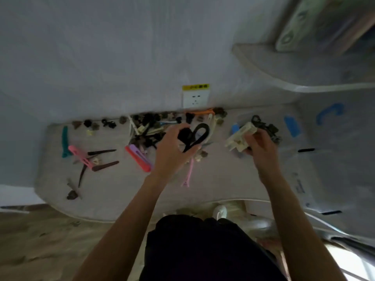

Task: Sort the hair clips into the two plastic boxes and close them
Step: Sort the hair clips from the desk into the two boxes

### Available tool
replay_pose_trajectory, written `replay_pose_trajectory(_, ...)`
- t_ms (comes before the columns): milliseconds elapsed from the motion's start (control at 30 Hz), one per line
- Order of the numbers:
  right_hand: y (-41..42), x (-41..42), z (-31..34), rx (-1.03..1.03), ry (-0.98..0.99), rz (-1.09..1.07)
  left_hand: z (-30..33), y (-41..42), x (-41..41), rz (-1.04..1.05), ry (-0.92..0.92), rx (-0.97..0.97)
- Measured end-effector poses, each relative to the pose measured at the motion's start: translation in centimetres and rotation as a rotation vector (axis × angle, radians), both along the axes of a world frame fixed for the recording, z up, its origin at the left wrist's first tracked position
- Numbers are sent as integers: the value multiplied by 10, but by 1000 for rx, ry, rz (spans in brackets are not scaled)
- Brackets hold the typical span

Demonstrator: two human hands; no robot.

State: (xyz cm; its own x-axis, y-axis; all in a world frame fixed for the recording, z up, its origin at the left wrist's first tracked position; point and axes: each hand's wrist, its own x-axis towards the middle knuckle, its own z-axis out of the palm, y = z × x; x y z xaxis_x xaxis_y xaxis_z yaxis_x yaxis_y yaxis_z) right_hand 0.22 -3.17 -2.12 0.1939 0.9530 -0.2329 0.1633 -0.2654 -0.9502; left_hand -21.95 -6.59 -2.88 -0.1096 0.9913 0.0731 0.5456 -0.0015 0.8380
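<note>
The left hand (172, 151) has its grip clasped round a black looped plastic hair clip (195, 136); the right hand (260, 147) clutches cream plastic clips (240, 136) above the pale worktop (215, 179), box contents blurred.

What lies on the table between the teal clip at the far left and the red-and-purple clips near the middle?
In the head view, between the teal clip and the red-and-purple clips: a pink clip and three dark brown clips, on the table.

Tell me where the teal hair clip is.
In the head view, the teal hair clip lies at the far left of the table, standing roughly lengthwise, just left of the pink clip and well away from both hands.
</note>
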Motion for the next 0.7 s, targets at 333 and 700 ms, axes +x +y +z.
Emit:
replay_pose_trajectory(333,20,146,19,126,-207,-177,-4,92,191,-387,430,-31)
replay_pose_trajectory(700,79,151,0,213,-1044,358,-34,80,183,-332,517,74)
